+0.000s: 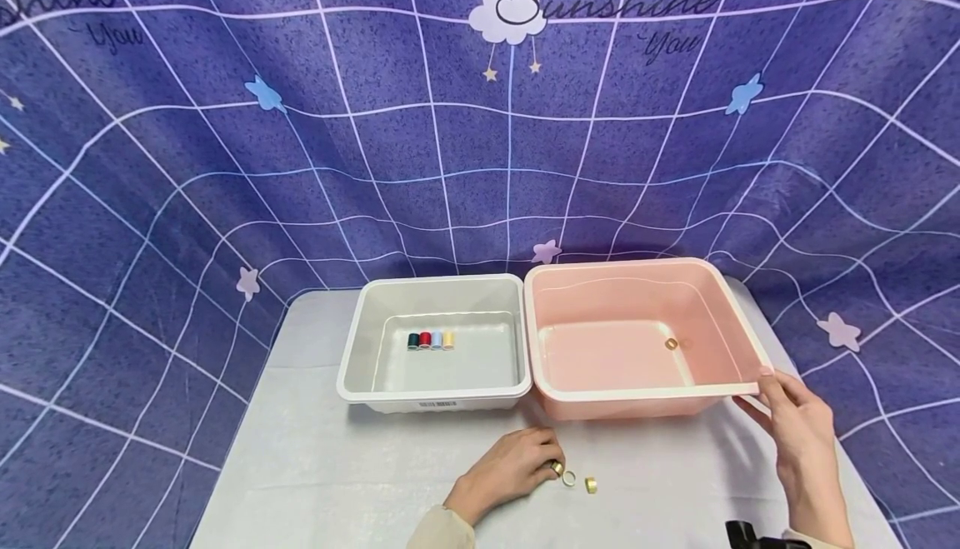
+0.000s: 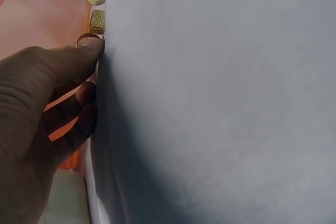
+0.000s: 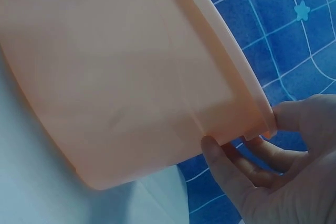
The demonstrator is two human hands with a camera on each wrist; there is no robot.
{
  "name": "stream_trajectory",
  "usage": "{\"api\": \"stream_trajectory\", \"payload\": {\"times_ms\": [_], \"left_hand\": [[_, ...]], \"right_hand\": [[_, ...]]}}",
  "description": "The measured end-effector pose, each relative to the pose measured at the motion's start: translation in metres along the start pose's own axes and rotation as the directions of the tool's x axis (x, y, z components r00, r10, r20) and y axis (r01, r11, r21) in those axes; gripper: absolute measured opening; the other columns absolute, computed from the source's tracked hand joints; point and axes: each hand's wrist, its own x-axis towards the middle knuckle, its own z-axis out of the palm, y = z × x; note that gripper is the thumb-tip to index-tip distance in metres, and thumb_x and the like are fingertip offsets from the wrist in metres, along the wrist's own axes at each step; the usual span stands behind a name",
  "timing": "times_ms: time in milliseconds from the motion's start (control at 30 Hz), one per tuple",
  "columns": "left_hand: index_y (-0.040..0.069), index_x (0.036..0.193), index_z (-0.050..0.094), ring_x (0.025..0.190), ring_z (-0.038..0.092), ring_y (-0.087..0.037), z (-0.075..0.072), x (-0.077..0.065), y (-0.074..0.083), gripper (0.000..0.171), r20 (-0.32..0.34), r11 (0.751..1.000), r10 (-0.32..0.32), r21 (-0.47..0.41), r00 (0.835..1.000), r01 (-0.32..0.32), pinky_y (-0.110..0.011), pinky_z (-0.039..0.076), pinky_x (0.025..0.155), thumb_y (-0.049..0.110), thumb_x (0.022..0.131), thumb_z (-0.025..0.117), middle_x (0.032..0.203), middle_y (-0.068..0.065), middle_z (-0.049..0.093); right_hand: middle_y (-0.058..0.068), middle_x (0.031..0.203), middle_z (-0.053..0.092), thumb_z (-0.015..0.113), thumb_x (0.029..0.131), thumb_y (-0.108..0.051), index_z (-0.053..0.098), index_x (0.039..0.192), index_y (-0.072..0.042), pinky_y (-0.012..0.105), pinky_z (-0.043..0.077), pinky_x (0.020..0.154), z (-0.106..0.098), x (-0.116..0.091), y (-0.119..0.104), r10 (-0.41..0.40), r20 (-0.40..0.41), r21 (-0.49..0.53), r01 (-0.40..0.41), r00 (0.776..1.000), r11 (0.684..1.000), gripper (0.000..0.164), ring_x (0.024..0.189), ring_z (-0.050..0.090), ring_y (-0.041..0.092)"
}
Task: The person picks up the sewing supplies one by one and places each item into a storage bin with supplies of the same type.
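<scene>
My left hand (image 1: 516,467) is low over the white-covered table, its thumb and fingers pinching a gold ring (image 1: 556,467). In the left wrist view that ring (image 2: 88,37) shows partly behind the thumb tip. Just right of the fingers lie two more gold rings on the cloth, a thin-looking one (image 1: 569,478) and a wider textured one (image 1: 591,485). With thumb above and fingers below, my right hand (image 1: 802,424) grips the near right corner of a pink basin (image 1: 637,393). Another gold ring (image 1: 671,344) lies inside that basin, toward its right side.
Left of the pink basin, side by side with it, stands a white basin (image 1: 435,396). Several thread spools (image 1: 425,340) in dark green, red, light blue and yellow stand in a row inside it. A blue gridded curtain (image 1: 480,157) hangs behind and around the table (image 1: 315,466).
</scene>
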Motion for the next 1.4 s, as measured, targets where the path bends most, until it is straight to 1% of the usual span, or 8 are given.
{"api": "stream_trajectory", "payload": {"times_ms": [100, 333, 567, 733, 867, 1133, 1267, 1400], "left_hand": [[0.03, 0.101, 0.074, 0.091, 0.061, 0.004, -0.0016, -0.0006, 0.0001, 0.009, 0.007, 1.0, -0.01, -0.011, 1.0, 0.01, -0.012, 0.049, 0.082, 0.036, 0.094, 0.076, 0.1, 0.017, 0.066], [0.031, 0.112, 0.075, 0.092, 0.062, 0.004, -0.0047, -0.0017, 0.0002, 0.02, 0.016, 0.998, -0.046, -0.042, 0.999, 0.047, -0.015, 0.051, 0.084, 0.041, 0.095, 0.073, 0.104, 0.018, 0.067], [0.032, 0.11, 0.076, 0.09, 0.065, 0.002, -0.0022, -0.0008, -0.0027, 0.019, -0.024, 0.997, -0.078, -0.008, 0.997, 0.077, -0.017, 0.052, 0.081, 0.043, 0.095, 0.072, 0.103, 0.016, 0.069], [0.032, 0.112, 0.076, 0.091, 0.065, 0.0, -0.0022, -0.0015, -0.0029, 0.024, -0.031, 0.997, -0.08, 0.015, 0.996, 0.081, -0.018, 0.052, 0.082, 0.046, 0.092, 0.074, 0.103, 0.015, 0.068], [0.032, 0.113, 0.076, 0.095, 0.065, -0.001, -0.0029, -0.0022, -0.0019, 0.026, -0.029, 0.997, -0.079, 0.024, 0.996, 0.079, -0.019, 0.053, 0.084, 0.043, 0.09, 0.076, 0.106, 0.015, 0.068], [0.031, 0.111, 0.076, 0.098, 0.066, -0.002, -0.0034, -0.0017, -0.0006, 0.019, -0.012, 0.996, -0.085, 0.036, 0.996, 0.086, -0.02, 0.053, 0.087, 0.039, 0.094, 0.075, 0.107, 0.014, 0.069], [0.031, 0.109, 0.075, 0.097, 0.066, -0.001, -0.0042, -0.0016, -0.0001, 0.018, -0.022, 0.996, -0.074, 0.047, 0.997, 0.075, -0.02, 0.053, 0.087, 0.039, 0.094, 0.075, 0.107, 0.015, 0.069], [0.031, 0.109, 0.075, 0.099, 0.066, -0.002, -0.0065, -0.002, 0.0017, 0.019, -0.024, 0.996, -0.07, 0.06, 0.997, 0.071, -0.021, 0.053, 0.09, 0.041, 0.093, 0.075, 0.107, 0.016, 0.069]], "right_hand": [[-0.014, 0.093, 0.073, 0.064, 0.103, -0.012, 0.078, 0.095, -0.024, 0.022, 0.064, 0.071, 0.0002, 0.0002, 0.0003, -0.001, -0.001, -0.003, 0.001, 1.0, 1.0, 0.02, 0.082, 0.071, 0.0], [-0.015, 0.095, 0.072, 0.065, 0.103, -0.014, 0.078, 0.098, -0.022, 0.023, 0.064, 0.072, -0.0009, 0.0014, 0.0021, -0.01, 0.001, -0.005, 0.01, 1.0, 1.0, 0.016, 0.084, 0.072, 0.001], [-0.013, 0.095, 0.073, 0.066, 0.102, -0.015, 0.078, 0.1, -0.02, 0.024, 0.064, 0.072, -0.0014, 0.0004, 0.003, -0.019, 0.007, -0.001, 0.019, 1.0, 1.0, 0.014, 0.084, 0.072, 0.001], [-0.013, 0.095, 0.073, 0.065, 0.103, -0.014, 0.078, 0.099, -0.02, 0.024, 0.064, 0.072, -0.0013, 0.0003, 0.0027, -0.022, 0.01, 0.0, 0.022, 1.0, 1.0, 0.015, 0.083, 0.072, 0.002], [-0.013, 0.096, 0.073, 0.066, 0.103, -0.015, 0.078, 0.099, -0.02, 0.024, 0.064, 0.072, -0.0013, 0.0007, 0.0027, -0.017, 0.005, -0.001, 0.017, 1.0, 1.0, 0.014, 0.083, 0.073, 0.002], [-0.014, 0.095, 0.073, 0.066, 0.102, -0.015, 0.078, 0.098, -0.021, 0.024, 0.064, 0.071, -0.0016, 0.0008, 0.0026, 0.0, -0.005, -0.001, 0.0, 1.0, 1.0, 0.014, 0.083, 0.073, 0.001], [-0.014, 0.096, 0.074, 0.066, 0.102, -0.015, 0.077, 0.098, -0.021, 0.024, 0.064, 0.072, -0.0022, 0.0008, 0.0026, -0.002, 0.005, 0.007, 0.002, 1.0, 1.0, 0.013, 0.083, 0.074, 0.002], [-0.014, 0.096, 0.073, 0.065, 0.103, -0.013, 0.077, 0.098, -0.022, 0.023, 0.064, 0.072, -0.0019, 0.0015, 0.0019, -0.006, 0.01, 0.008, 0.005, 1.0, 1.0, 0.016, 0.084, 0.074, 0.001]]}}
